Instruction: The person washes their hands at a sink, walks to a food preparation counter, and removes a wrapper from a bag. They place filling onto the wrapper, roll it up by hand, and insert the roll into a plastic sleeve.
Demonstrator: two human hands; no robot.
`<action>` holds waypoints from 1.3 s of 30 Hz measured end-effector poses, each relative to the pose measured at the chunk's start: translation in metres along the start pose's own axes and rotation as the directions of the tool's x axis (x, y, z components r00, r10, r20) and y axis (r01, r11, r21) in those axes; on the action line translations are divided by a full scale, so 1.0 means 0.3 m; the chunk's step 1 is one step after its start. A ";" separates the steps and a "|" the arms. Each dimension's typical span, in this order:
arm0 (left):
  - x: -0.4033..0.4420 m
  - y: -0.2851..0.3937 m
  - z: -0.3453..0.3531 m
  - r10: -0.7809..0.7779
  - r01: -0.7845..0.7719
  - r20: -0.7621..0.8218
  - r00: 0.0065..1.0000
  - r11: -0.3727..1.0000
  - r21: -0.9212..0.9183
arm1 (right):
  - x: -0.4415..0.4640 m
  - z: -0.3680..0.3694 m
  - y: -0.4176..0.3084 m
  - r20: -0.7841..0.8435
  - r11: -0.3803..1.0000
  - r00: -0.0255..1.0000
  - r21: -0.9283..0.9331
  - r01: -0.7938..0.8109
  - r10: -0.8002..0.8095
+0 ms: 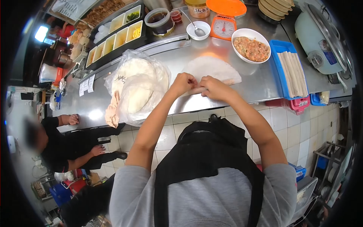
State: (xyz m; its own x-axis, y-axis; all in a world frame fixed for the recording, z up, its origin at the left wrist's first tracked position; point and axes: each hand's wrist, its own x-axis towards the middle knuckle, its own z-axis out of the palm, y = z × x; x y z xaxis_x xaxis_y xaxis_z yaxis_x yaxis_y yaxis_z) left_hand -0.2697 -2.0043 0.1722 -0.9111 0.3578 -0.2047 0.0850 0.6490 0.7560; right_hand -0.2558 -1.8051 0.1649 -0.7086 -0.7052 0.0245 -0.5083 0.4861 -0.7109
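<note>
A thin, pale round wrapper (211, 67) lies on the steel counter, its near edge rolled into a narrow strip. My left hand (184, 84) is closed on the left part of that rolled edge. Just beside it, my right hand (214, 88) pinches the same roll, fingers bent over it. To the left, a plastic bag (138, 85) holds a stack of pale round sheets. A white bowl of orange-pink filling (252, 47) stands behind and right of my hands. Finished long rolls (293, 73) lie side by side in a blue tray (277, 68).
An orange scale (223, 27), a small white bowl with a spoon (198, 30) and a dark sauce tub (158, 20) stand at the back. Ingredient containers (115, 39) are back left. A co-worker's hand (73, 119) rests at the counter's left end; a large cooker (319, 41) stands right.
</note>
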 end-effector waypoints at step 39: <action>-0.076 -0.002 -0.006 0.057 -0.083 0.155 0.986 0.982 0.167 | -0.192 -0.203 0.134 -0.190 0.981 0.976 -0.138 -0.134 0.106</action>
State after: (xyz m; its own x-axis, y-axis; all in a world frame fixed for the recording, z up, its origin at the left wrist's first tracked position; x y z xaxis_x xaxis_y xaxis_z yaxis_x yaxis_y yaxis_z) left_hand -0.2496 -2.0142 0.1775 -0.8312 0.4938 -0.2557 0.2261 0.7202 0.6559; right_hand -0.2653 -1.7135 0.1778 -0.8388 -0.5383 0.0819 -0.4716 0.6430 -0.6035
